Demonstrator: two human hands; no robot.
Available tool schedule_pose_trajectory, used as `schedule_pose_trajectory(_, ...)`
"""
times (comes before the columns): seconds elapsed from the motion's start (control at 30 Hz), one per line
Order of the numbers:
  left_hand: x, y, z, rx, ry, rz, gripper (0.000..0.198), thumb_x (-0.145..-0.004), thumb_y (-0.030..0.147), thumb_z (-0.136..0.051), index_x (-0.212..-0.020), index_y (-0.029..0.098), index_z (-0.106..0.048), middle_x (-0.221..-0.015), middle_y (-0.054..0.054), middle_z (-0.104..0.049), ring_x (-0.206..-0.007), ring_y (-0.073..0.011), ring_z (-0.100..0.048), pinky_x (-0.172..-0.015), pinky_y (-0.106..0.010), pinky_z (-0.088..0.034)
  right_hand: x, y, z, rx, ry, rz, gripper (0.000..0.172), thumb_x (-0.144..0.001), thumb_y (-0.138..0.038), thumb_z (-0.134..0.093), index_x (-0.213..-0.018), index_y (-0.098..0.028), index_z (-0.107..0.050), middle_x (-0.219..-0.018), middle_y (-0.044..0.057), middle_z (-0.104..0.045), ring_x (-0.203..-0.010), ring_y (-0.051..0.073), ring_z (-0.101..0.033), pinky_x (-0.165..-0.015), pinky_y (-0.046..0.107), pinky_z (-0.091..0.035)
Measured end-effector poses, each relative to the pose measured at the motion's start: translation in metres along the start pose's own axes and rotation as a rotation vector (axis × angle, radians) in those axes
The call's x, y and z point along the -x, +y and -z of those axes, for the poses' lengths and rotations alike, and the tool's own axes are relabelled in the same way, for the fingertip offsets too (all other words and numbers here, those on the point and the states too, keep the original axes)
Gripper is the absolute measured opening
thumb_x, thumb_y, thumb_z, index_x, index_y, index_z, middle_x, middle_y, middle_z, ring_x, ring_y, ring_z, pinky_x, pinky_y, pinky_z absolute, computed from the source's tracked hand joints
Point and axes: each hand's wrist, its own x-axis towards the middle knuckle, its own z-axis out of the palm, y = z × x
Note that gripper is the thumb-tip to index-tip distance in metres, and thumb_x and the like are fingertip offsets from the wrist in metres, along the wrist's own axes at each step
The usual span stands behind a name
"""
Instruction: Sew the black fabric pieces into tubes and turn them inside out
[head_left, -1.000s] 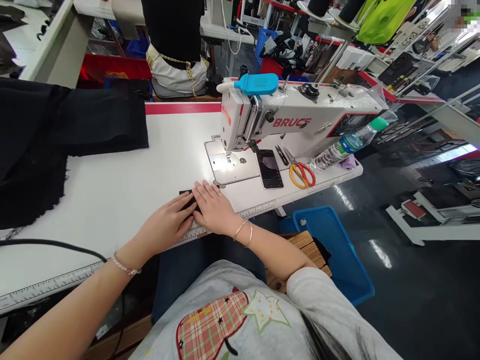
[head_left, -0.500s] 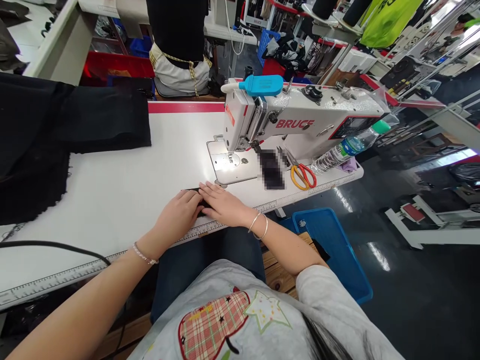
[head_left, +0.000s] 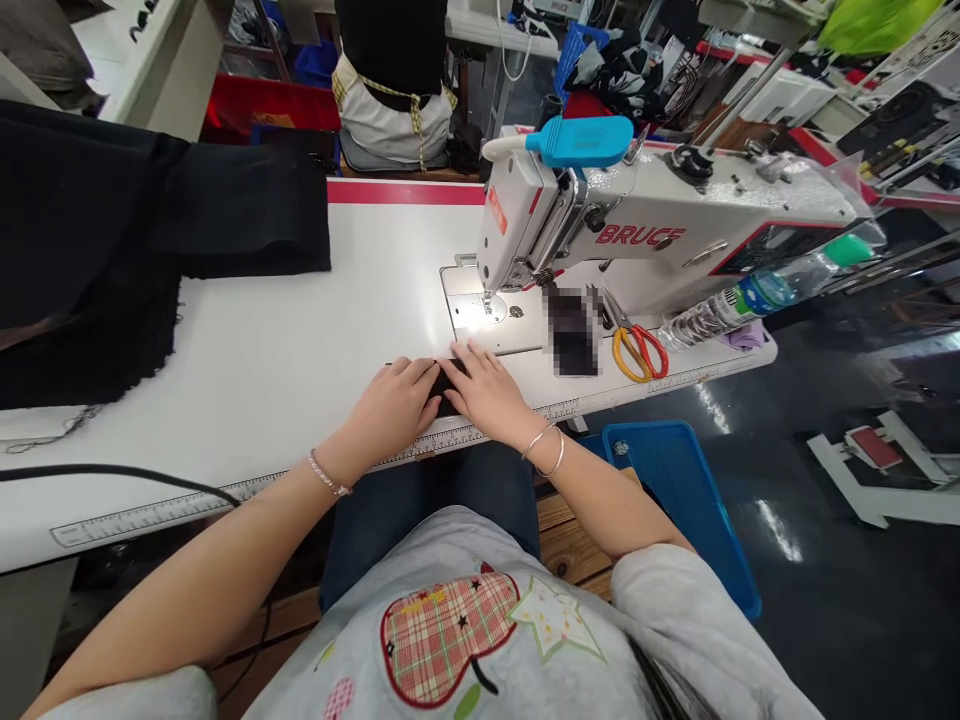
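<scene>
1. Currently, the left hand (head_left: 390, 408) and the right hand (head_left: 487, 392) lie palms down, side by side and nearly touching, on a small black fabric strip (head_left: 448, 388).
2. Grip state: the fingers of both hands are extended and rest on the strip, which shows between the hands. The hands stand together on it, but the view does not show whether either hand has it pinched or is only pressing it flat.
3. Strip location: the strip lies on the white sewing table (head_left: 247, 330), near the table's front edge. It sits just in front of the needle plate (head_left: 480, 312), not on it, and its exact shape is hidden by the hands.
4. Machine: a white BRUCE sewing machine (head_left: 637, 235) stands beyond the hands, with a blue plastic attachment (head_left: 581, 141) on its top.
5. Items beside the machine: orange-and-red-handled scissors (head_left: 639, 352) lie on the table, next to a pixelated object (head_left: 573, 332) that is too blurred to identify. A clear water bottle (head_left: 765, 293) with a green cap lies along the machine's base.
6. Surroundings: a pile of black cloth (head_left: 90, 250) lies on the table's far left. A ruler strip (head_left: 172, 510) runs along the table's front edge, and a blue tray (head_left: 679, 500) sits on the floor to the right of the person.
</scene>
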Motion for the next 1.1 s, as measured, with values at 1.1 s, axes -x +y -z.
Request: schedule_pose_trajectory(1.1, 0.0, 0.008, 0.011, -0.014, -0.092, 0.019, 0.052, -0.096, 0.026, -0.026, -0.142, 0.016, -0.046, -0.141, -0.011, -0.053, -0.095, -0.0285, -0.048, -0.081, -0.047, -0.042, 0.015, 0.013, 0.036, -0.068, -0.086, 0.096, 0.048, -0.099, -0.038, -0.04, -0.14, -0.014, -0.05, -0.149, 0.01, -0.044, -0.142, 0.031, -0.035, -0.117, 0.055, -0.029)
